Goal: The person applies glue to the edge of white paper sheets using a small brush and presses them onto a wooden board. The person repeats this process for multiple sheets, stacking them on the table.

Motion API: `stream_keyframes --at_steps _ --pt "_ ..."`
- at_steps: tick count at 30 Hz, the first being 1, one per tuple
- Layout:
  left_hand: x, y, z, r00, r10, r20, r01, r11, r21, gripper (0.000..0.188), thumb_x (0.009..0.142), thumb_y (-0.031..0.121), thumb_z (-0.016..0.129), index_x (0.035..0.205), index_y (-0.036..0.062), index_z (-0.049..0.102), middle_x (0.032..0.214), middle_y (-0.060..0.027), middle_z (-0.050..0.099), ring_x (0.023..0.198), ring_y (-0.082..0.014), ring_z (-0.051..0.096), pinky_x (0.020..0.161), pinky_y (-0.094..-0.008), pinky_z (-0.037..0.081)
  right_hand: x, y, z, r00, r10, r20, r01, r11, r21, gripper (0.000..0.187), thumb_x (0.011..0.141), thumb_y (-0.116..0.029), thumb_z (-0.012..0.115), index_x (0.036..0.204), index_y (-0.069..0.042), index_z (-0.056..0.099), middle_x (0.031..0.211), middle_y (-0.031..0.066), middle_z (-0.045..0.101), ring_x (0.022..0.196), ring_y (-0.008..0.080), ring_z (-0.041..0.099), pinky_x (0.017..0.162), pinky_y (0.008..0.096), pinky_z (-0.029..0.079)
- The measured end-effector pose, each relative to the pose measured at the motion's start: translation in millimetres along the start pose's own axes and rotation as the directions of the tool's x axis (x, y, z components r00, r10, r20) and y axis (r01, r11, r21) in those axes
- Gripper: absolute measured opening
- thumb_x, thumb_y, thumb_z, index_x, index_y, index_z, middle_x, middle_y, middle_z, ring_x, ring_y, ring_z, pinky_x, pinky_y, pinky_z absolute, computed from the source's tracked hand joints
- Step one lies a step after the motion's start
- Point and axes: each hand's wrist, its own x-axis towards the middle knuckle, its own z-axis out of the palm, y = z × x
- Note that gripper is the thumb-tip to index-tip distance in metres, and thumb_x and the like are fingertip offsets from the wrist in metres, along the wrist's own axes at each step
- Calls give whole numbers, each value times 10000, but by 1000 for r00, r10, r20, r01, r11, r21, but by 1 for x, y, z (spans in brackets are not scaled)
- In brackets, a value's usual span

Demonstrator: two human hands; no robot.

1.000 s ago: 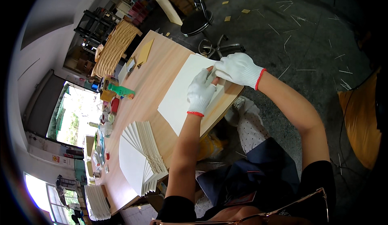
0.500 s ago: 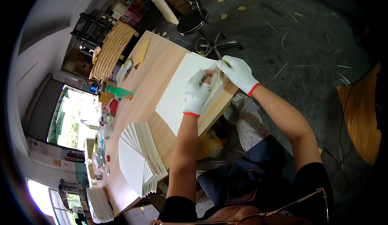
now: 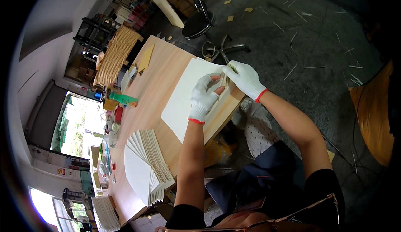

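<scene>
A large white sheet (image 3: 179,102) lies on the wooden table near its right-hand edge, and its right side looks folded or lifted. My left hand (image 3: 203,96), in a white glove with bare thumb and forefinger tips, rests over the sheet with thumb and forefinger apart. At the sheet's far right corner, my right hand (image 3: 245,81), gloved with a red cuff, is closed on the raised edge. A small yellow-green patch shows between its fingers; I cannot make out what it is. Closer to me on the table, a fanned stack of white folded sheets (image 3: 144,161) lies left of my left forearm.
The wooden table (image 3: 161,73) carries a green bottle (image 3: 124,99), a yellow card (image 3: 146,58) and assorted small items along its left side. A black swivel chair (image 3: 198,25) stands beyond the far corner. Thin white strips litter the dark floor (image 3: 317,44).
My left thumb and forefinger have spread apart. My right hand keeps its hold at the sheet's corner, shifting slightly. The whole view has tilted a little.
</scene>
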Motion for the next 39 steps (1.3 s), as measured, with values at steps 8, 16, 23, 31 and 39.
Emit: stream_keyframes --at_steps 8,16,23,31,39 --pt "2 -7 -2 998 -2 57 3 1000 -25 372 869 44 741 1223 13 629 1265 -114 650 1184 -213 618 1022 -335 470 -1 -5 -3 1000 0 9 0 1000 26 464 963 -484 530 800 -54 594 711 161 615 684 357 616 647 459 457" --pt "1 -7 1 999 46 -7 -47 996 -78 364 825 139 772 1166 51 680 1182 -148 670 1121 -277 652 975 -354 503 -1 -6 -1 1000 29 11 -29 1000 -6 470 965 -494 518 821 -57 614 726 157 631 694 352 628 652 456 467" --pt "-2 7 6 997 74 1 -74 997 29 368 807 97 770 1162 54 682 1183 -144 667 1115 -266 656 970 -359 518 -3 -8 -5 999 31 17 -32 999 34 477 970 -498 501 840 -56 623 741 163 640 716 356 639 665 459 470" --pt "-6 14 1 995 74 -62 -68 993 91 352 817 93 737 1164 60 688 1159 -134 692 1043 -271 685 926 -368 546 -15 -9 -21 856 -489 -168 424 850 -311 299 883 -404 610 835 -110 638 875 69 637 832 297 619 765 435 486" --pt "-17 26 7 946 324 -30 -261 810 526 360 824 126 691 1184 106 698 1244 -90 676 1097 -294 651 915 -384 549 -42 9 -9 794 -593 133 594 711 -377 442 796 -368 675 1164 -134 601 1213 102 551 1167 300 544 1003 455 453"
